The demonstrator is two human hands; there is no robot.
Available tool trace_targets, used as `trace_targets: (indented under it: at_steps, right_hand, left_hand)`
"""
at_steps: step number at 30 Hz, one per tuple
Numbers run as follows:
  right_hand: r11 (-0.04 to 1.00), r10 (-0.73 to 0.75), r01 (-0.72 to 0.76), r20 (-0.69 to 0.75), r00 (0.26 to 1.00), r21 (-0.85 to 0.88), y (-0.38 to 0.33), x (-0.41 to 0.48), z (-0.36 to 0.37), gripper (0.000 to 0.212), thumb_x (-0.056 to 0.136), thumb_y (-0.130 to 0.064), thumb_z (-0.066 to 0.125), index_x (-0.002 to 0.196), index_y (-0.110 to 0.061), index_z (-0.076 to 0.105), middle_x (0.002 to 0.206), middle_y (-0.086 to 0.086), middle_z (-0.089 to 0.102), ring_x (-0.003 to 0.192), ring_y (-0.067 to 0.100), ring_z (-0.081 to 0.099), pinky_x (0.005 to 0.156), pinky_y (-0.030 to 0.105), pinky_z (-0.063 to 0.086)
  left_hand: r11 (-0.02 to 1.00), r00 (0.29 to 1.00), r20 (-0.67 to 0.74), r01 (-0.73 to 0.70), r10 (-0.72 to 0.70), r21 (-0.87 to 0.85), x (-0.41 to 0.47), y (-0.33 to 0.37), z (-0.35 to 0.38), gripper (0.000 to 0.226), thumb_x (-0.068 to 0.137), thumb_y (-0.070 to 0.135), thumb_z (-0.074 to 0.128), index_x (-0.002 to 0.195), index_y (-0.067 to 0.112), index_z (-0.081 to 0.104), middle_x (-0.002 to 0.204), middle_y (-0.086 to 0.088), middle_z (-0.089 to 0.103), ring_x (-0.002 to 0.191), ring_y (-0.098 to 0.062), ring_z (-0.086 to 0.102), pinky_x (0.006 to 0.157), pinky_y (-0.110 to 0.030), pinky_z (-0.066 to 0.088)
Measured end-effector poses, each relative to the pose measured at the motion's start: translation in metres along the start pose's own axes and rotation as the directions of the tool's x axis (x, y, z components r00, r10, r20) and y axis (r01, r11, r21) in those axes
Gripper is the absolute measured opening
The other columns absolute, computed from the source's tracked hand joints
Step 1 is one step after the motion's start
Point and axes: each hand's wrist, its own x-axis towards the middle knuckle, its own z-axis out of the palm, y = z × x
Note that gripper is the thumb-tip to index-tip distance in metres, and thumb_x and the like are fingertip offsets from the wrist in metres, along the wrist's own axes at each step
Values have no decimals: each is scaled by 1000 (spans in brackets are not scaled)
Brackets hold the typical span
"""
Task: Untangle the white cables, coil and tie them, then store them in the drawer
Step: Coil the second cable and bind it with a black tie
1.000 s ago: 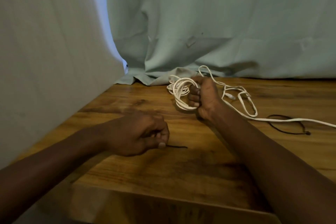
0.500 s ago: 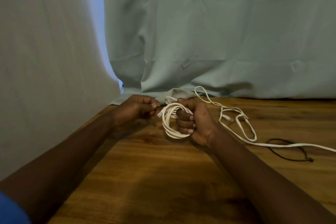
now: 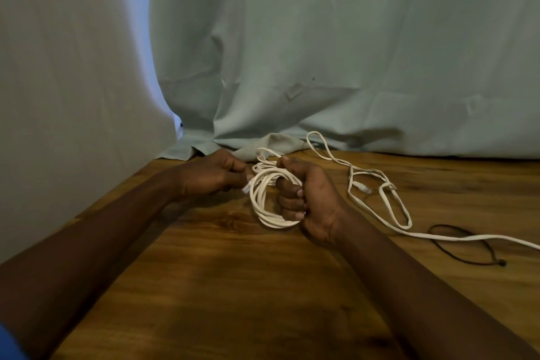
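Two bare arms reach out over a brown wooden table (image 3: 233,286). The right hand (image 3: 314,199) is closed in a fist around a coil (image 3: 263,207) of white cable. Its fingers go through the middle of the loops and hold them tight, and the bottom of the coil hangs down by the table top. The left hand (image 3: 213,175) is just beside the coil, on its left side. Its fingers are curled and the tips are squeezed together. It looks like they pinch the cable end right by the little clear plug (image 3: 245,187), but it is dim there and hard to be sure. More loose cable (image 3: 394,207) runs away from the coil to the right. It lies on the table in a few messy loops, and one long piece goes off the right edge of the view. A thin black cord (image 3: 461,245) lies on the table near that long piece. A pale green cloth (image 3: 321,52) hangs behind the table, and its bottom edge rests on the wood. A bit of blue sleeve (image 3: 8,345) shows in the bottom left corner.
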Motion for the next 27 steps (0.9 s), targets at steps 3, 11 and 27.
trace_targets:
  at_steps: [3, 11, 27]
  right_hand:
    - [998, -7, 6, -11, 1000, -70, 0, -2, 1, 33, 107, -25, 36, 78, -19, 51, 49, -5, 28, 34, 6, 19, 33, 16, 15]
    - [974, -11, 6, -19, 1000, -225, 3, -8, 10, 19, 109, -20, 39, 94, -18, 50, 51, -4, 33, 37, 8, 21, 34, 16, 17]
    - [967, 12, -18, -23, 1000, -254, 3, -8, 10, 30, 108, -22, 37, 84, -17, 52, 50, -4, 34, 35, 7, 22, 34, 16, 16]
  left_hand:
    - [1000, 999, 39, 4, -5, 31, -3, -1, 0, 29, 102, 12, 61, 77, 12, 75, 57, 1, 52, 48, -7, 36, 50, -22, 29]
    - [903, 999, -22, -25, 38, 430, 7, -11, 1, 37, 92, 41, 59, 83, 8, 75, 77, -10, 73, 72, -26, 67, 79, -49, 57]
    - [999, 987, 157, 38, -34, -21, 2, 1, 8, 21, 103, 7, 56, 115, -2, 71, 71, 5, 64, 58, -7, 46, 56, -21, 34]
